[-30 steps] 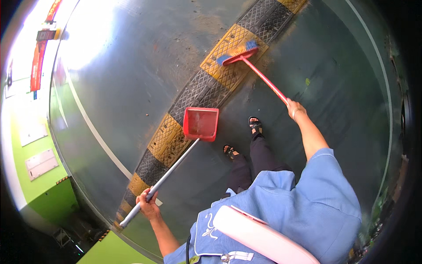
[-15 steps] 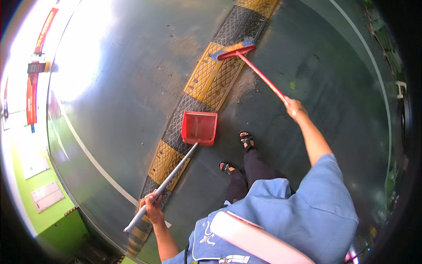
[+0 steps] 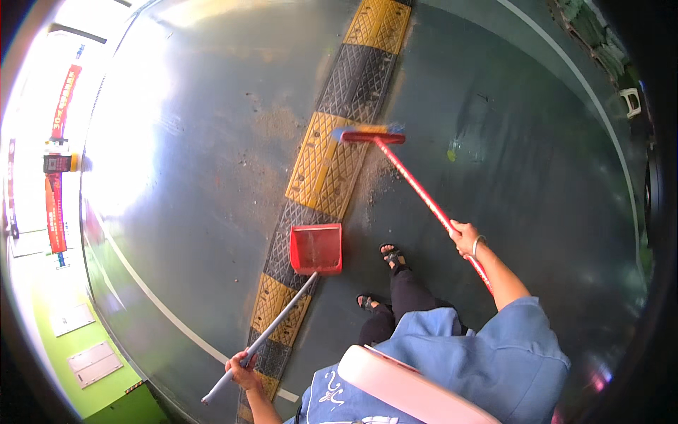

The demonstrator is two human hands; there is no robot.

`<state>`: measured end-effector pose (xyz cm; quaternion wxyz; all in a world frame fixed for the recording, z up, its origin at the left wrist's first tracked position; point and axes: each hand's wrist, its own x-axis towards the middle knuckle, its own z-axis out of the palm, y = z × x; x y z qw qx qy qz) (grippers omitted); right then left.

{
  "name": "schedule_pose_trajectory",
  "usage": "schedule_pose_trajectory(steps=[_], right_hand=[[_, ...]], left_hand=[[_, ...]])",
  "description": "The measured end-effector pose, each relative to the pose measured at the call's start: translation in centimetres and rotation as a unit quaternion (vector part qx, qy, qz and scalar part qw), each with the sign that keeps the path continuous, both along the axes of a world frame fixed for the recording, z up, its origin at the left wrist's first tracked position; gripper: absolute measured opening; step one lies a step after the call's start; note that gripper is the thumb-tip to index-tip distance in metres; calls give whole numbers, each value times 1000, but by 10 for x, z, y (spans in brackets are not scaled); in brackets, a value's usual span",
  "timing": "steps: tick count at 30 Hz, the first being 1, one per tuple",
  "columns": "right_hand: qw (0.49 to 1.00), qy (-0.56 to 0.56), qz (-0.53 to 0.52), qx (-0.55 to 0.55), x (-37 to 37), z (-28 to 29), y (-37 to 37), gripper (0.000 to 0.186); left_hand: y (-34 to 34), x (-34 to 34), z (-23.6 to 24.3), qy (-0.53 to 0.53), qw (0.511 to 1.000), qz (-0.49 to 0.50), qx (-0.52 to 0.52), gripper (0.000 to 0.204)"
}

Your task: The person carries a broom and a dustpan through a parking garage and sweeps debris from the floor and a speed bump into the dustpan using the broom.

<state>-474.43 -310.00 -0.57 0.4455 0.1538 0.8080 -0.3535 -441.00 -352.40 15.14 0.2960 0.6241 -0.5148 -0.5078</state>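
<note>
My right hand (image 3: 465, 239), with a bangle at the wrist, is closed round the red handle of a broom (image 3: 417, 185). The broom's red head with blue and orange bristles lies across the yellow part of a speed bump (image 3: 311, 169). My left hand (image 3: 243, 370) grips the grey pole of a long-handled dustpan (image 3: 316, 249) near its upper end. The red pan rests on a black section of the bump, its open side facing the broom. Sandy dirt (image 3: 378, 180) lies beside the bump, right of the yellow section.
More sandy dirt (image 3: 272, 127) is spread over the dark green floor left of the bump. My sandalled feet (image 3: 393, 256) stand right of the dustpan. A white line (image 3: 159, 300) runs along the left, beyond it a green wall (image 3: 67, 286). A small leaf (image 3: 450, 154) lies right of the broom.
The view has shifted, so the floor and bump appear lower. My right hand and the broom have come closer to my body, the bristles staying on the yellow section. The dustpan stays on the bump.
</note>
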Motion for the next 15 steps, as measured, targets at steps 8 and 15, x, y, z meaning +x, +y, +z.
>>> schedule_pose_trajectory(steps=[8,15], right_hand=[[954,152,-225,-126,-102,-57,-9,17],[927,83,-307,-196,-54,-18,16,17]], left_hand=[[-2,-13,3,4,1000,18,5,9],[-18,-51,22,19,1000,2,3,12]])
